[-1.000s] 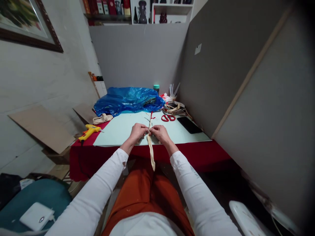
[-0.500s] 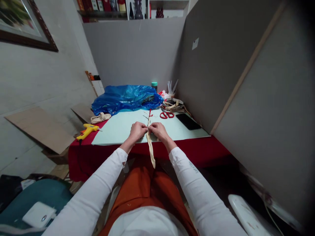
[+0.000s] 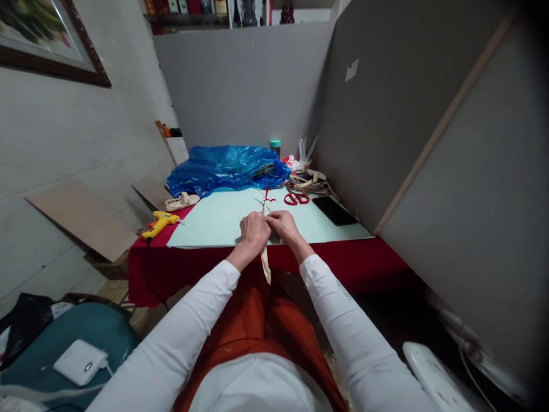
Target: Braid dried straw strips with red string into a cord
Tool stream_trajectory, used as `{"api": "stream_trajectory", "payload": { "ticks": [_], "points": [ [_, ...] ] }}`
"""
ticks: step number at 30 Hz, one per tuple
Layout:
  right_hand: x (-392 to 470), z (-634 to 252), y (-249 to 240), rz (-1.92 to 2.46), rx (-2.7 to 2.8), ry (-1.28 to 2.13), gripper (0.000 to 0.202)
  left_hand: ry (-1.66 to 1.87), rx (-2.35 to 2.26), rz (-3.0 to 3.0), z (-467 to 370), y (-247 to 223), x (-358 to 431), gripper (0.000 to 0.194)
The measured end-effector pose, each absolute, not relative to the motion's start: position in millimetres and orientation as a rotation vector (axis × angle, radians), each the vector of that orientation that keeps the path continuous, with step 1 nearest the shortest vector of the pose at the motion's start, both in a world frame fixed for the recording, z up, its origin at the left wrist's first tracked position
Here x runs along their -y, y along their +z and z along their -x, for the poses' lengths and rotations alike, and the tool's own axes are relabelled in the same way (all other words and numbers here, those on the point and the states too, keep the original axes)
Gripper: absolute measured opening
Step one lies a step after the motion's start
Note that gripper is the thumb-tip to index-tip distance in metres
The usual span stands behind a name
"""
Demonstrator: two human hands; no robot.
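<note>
My left hand (image 3: 254, 231) is closed around a cream-coloured strip (image 3: 266, 268), whose loose end hangs below the fist past the table's front edge. A thin stem with red bits at its tip (image 3: 266, 197) stands out beyond my fingers, and the strip seems to lie against it. Pressed close beside the left hand, my right hand (image 3: 283, 225) pinches at the same spot with thumb and fingertips. What exactly lies between those right fingertips is hidden; it looks like the strip or the stem. Both hands are over the front of a pale board (image 3: 206, 226).
Red-handled scissors (image 3: 297, 198) and a black phone (image 3: 334, 211) lie to the right. A yellow glue gun (image 3: 159, 223) and a woven sandal (image 3: 182, 201) are on the left. Behind stands a blue plastic bag (image 3: 227, 169); a grey partition (image 3: 386, 103) closes the right side.
My left hand has turned from a fingertip pinch into a fist over the stem and strip. The right hand stays pinched beside it. The whole view has shifted slightly.
</note>
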State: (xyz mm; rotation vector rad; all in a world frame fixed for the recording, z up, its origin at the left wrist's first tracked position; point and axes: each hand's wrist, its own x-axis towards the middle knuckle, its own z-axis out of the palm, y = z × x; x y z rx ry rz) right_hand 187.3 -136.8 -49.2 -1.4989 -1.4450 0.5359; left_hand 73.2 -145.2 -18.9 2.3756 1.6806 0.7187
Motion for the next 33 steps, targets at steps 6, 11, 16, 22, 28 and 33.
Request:
{"api": "stream_trajectory", "payload": {
  "ticks": [6, 11, 16, 22, 28, 33],
  "points": [
    [137, -192, -45, 1.351, 1.395, 0.784, 0.019, 0.718, -1.575, -2.351, -79, -24, 169, 0.032],
    [141, -194, -41, 1.260, 1.322, 0.932, 0.019, 0.759, -1.399, -2.129, -51, -6, 151, 0.021],
    [144, -195, -35, 1.233, 1.319, 1.005, 0.019, 0.738, -1.173, -1.764, -52, 1, 120, 0.016],
    [142, -198, -35, 1.282, 1.391, 1.012, 0.011, 0.565, -1.012, -1.521, -64, -14, 109, 0.019],
    [144, -200, -32, 1.432, 1.572, 0.906, 0.015, 0.540, -1.140, -1.439, -60, -25, 106, 0.031],
    [148, -208, -27, 1.590, 1.714, 0.619, 0.014, 0.609, -1.233, -1.414, -65, -25, 112, 0.031]
  ]
}}
